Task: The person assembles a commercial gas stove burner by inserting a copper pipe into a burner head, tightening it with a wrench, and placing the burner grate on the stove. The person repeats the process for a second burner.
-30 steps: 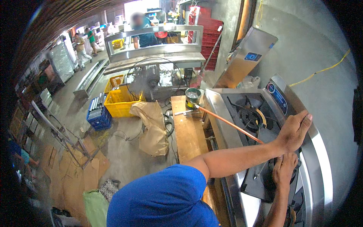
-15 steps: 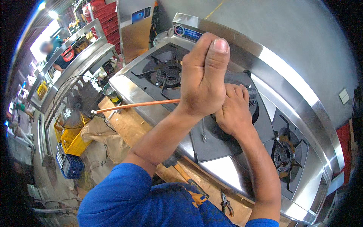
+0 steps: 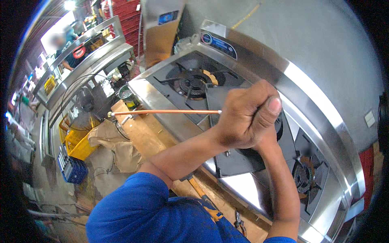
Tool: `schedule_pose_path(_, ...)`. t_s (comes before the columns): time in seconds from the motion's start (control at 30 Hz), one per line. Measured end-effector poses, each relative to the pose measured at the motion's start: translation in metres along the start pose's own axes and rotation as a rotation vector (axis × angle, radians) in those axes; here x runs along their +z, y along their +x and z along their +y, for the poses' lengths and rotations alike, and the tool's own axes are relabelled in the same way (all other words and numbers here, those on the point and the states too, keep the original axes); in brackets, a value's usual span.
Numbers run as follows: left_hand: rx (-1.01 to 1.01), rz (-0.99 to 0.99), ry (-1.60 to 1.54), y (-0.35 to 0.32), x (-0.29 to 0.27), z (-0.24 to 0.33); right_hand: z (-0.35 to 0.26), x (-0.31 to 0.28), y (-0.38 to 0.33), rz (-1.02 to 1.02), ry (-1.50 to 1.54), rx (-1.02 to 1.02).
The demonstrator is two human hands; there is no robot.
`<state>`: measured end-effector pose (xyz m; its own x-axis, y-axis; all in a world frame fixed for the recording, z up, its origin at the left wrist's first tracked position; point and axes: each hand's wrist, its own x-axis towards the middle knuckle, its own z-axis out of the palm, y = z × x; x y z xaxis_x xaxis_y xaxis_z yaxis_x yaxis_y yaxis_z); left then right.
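My two hands at the middle of a steel stove (image 3: 243,188), seen from above. My left hand (image 3: 251,115) is raised over a black plate (image 3: 243,164), its fingers curled into a fist and the thumb pressed along them; whether anything lies inside the fist, I cannot tell. My right hand (image 3: 268,139) is mostly covered by the left; its fingers are hidden, so I cannot tell whether they are spread, pressed together or pinching something. The plate lies askew between the left burner (image 3: 194,83) and the right burner (image 3: 303,175). A copper-coloured tube (image 3: 166,111) spans the stove's front edge: its pale right end is just beside my left hand, its other end over a wooden board (image 3: 142,129), in front of a can (image 3: 126,93). Contact between tube and hand cannot be made out. A small metal fitting (image 3: 227,153) shows below my left wrist, against the plate.

Step in hand, as I judge it: close two-handed work at the plate, the left hand placed above the right. The next move would seem to call for a steady plate beneath my right hand and for a left wrist that turns without knocking the tube's end. Pliers (image 3: 240,222) and a yellow-handled tool (image 3: 196,188) lie near my body on the board side, apart from both hands.
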<state>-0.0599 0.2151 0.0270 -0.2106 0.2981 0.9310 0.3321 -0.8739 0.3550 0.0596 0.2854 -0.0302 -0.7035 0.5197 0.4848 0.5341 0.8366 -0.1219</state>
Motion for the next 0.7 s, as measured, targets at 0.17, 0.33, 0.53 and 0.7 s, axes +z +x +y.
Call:
schedule_pose_path(0.17,-0.079,-0.031,0.087,0.016,0.002,0.003,-0.012,-0.011,-0.003,0.043,0.099,0.071)
schedule_pose_path(0.33,-0.146,0.027,-0.024,0.050,-0.023,0.027,-0.041,-0.017,-0.019,-0.112,-0.059,0.099)
schedule_pose_path(0.53,-0.144,-0.106,-0.080,0.004,-0.066,0.066,-0.060,0.000,-0.024,-0.263,0.025,0.046)
schedule_pose_path(0.7,-0.566,-0.178,0.064,-0.075,-0.104,0.065,-0.057,-0.018,-0.019,-0.250,0.298,0.263)
